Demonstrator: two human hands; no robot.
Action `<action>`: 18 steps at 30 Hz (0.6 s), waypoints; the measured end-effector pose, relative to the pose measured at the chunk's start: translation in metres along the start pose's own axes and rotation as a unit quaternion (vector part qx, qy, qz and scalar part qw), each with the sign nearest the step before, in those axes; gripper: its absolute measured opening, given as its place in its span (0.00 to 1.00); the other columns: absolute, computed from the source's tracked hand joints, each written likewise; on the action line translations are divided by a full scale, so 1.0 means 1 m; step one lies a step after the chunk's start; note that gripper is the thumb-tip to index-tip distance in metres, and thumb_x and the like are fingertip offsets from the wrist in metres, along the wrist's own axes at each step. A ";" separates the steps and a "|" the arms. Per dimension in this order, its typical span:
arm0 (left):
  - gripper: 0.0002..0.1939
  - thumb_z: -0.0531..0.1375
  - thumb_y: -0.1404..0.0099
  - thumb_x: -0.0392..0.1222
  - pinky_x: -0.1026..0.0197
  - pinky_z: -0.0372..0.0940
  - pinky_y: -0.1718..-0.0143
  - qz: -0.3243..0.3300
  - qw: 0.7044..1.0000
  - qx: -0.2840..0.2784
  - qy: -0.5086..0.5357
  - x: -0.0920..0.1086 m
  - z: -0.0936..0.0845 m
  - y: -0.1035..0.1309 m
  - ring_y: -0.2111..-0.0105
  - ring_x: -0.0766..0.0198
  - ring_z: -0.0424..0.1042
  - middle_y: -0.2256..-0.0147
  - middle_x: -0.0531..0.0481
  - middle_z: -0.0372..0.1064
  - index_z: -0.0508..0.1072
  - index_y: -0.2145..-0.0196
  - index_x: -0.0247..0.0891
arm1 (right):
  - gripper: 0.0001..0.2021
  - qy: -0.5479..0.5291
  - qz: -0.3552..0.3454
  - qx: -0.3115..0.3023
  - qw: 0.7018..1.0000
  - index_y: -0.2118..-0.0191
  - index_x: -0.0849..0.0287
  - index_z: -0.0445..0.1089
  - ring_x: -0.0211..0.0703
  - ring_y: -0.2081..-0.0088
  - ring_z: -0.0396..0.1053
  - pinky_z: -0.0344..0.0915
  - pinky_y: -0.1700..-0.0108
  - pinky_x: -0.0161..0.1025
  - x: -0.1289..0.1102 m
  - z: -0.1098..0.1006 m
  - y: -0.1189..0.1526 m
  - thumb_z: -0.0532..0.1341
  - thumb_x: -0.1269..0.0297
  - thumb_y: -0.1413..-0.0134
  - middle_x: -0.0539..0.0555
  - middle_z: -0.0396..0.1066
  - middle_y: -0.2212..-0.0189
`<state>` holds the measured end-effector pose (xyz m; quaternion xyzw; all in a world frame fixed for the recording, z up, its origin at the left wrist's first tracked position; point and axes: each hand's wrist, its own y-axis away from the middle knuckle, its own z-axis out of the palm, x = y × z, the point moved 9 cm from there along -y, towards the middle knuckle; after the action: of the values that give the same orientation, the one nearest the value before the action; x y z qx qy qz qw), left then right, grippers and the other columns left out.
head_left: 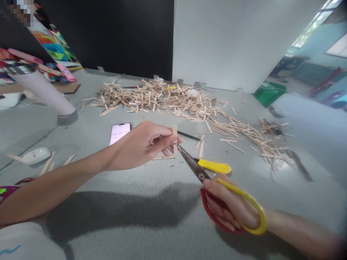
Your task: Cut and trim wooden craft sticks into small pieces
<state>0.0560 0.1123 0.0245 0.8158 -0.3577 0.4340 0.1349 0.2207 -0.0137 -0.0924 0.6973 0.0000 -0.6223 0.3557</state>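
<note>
Between the fingertips of my left hand [151, 142] a short wooden stick [175, 133] is pinched upright. My right hand [230, 204] is wrapped round the red and yellow handles of a pair of scissors [201, 175]. The scissor tips meet the lower part of the stick, just below my left fingertips. Whether the blades have cut into it, I cannot tell. Behind the scissors lies a yellow cutter [215, 166]. A thin black tool [189, 136] and a few loose sticks rest on the grey table [151, 238] beyond my hands.
A large pile of wooden sticks [154, 95] spreads across the back and right. At left are a phone [119, 133], a white mouse [36, 155] and a pink bottle [43, 90]. A green bin [269, 94] stands at the right back, and panels rise behind the pile.
</note>
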 end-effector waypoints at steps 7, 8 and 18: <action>0.19 0.57 0.17 0.50 0.66 0.76 0.65 -0.007 0.999 -0.034 0.022 -0.004 0.001 -0.005 0.65 0.61 0.85 0.67 0.48 0.84 0.80 0.63 0.39 | 0.41 -0.004 -0.063 -0.031 0.998 0.81 0.56 0.63 0.31 0.90 0.51 0.53 0.85 0.31 -0.015 -0.003 -0.005 0.57 0.19 0.39 0.45 0.57 0.90; 0.20 0.56 0.17 0.50 0.66 0.75 0.65 -0.005 0.999 -0.037 0.018 -0.003 0.002 -0.005 0.65 0.60 0.85 0.67 0.48 0.84 0.80 0.64 0.39 | 0.41 -0.002 -0.070 -0.030 0.997 0.80 0.55 0.63 0.31 0.89 0.51 0.54 0.85 0.31 -0.017 -0.004 -0.006 0.57 0.19 0.40 0.44 0.56 0.90; 0.25 0.53 0.15 0.49 0.64 0.72 0.58 0.026 0.995 -0.097 -0.026 -0.001 0.006 -0.005 0.59 0.60 0.83 0.68 0.48 0.82 0.76 0.69 0.38 | 0.37 0.077 -0.027 -0.019 0.996 0.82 0.55 0.61 0.31 0.87 0.53 0.51 0.85 0.31 -0.014 -0.016 -0.009 0.57 0.32 0.29 0.46 0.58 0.88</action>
<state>0.0628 0.1129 0.0210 0.8001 -0.4225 0.3796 0.1930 0.2276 0.0068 -0.0852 0.7360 0.0582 -0.5761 0.3508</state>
